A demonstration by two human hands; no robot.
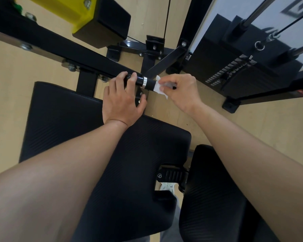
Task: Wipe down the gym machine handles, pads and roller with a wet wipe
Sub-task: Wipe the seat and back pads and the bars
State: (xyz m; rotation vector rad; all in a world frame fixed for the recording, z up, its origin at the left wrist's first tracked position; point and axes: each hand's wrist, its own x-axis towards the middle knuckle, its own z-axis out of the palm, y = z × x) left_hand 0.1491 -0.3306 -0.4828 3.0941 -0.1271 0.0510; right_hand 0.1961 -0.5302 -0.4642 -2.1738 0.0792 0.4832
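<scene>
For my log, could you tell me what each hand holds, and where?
Left hand grips the black cylindrical handle behind its silver ring; right hand pinches a white wet wipe wrapped on the handle's end.

handle [149, 83] end hidden by wipe [157, 87], right pad [217, 206] cropped

Tan floor [252, 130] carries the machine frame [164, 65] (black, bolted feet).

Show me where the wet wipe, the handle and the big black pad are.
wet wipe [158, 87]: head view, its white middle.
handle [150, 83]: head view, bare black part next to the wipe.
big black pad [59, 119]: head view, its bare top.
</scene>
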